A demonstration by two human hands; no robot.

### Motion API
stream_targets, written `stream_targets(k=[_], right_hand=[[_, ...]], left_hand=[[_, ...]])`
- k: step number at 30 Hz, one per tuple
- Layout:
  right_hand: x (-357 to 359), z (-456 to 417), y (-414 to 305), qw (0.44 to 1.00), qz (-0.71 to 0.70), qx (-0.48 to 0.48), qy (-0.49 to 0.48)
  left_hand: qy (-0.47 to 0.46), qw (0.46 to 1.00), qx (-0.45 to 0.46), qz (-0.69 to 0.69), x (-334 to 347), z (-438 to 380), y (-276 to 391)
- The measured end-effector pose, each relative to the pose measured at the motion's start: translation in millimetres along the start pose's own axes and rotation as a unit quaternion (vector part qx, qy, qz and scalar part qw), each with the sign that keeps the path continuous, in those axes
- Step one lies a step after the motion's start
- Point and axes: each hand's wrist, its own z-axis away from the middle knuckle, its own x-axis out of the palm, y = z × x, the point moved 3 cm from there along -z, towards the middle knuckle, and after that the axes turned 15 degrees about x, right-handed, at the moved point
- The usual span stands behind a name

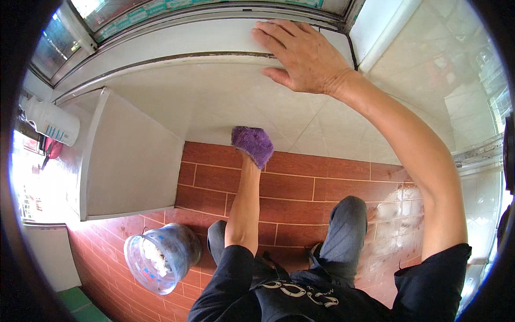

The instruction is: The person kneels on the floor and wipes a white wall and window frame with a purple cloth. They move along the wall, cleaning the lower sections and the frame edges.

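Note:
A purple fluffy cloth (255, 143) covers most of my left hand (246, 156), leaving only the wrist side bare. It lies against the foot of the cream tiled wall (209, 96), where the wall meets the red-brown floor. The fingers under the cloth are hidden. Higher up, my right hand (299, 56) rests palm down on the white tiled window sill (193, 40), fingers spread and holding nothing. Its thumb reaches over the sill's front edge onto the wall face.
A clear plastic bucket (177, 249) with pale contents stands on the tiled floor (289, 209) by my left knee. A white partition panel (132, 157) juts out on the left, with a white plastic bottle (56, 120) beyond it. The sliding window frame (221, 12) runs above the sill.

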Motion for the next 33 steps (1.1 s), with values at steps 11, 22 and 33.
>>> stream_targets(k=[11, 22, 33], right_hand=[[1, -11, -16, 1.000, 0.001, -0.012, 0.010], [5, 3, 2, 0.999, 0.017, 0.018, -0.030], [-1, 2, 2, 1.000, 0.013, 0.004, -0.025]], left_hand=[[-0.122, 0.982, 0.024, -0.139, 26, 18, -17], [-0.118, 0.988, -0.033, 0.094, -74, -17, -14], [-0.101, 0.989, -0.057, 0.089, -94, -18, -4]])
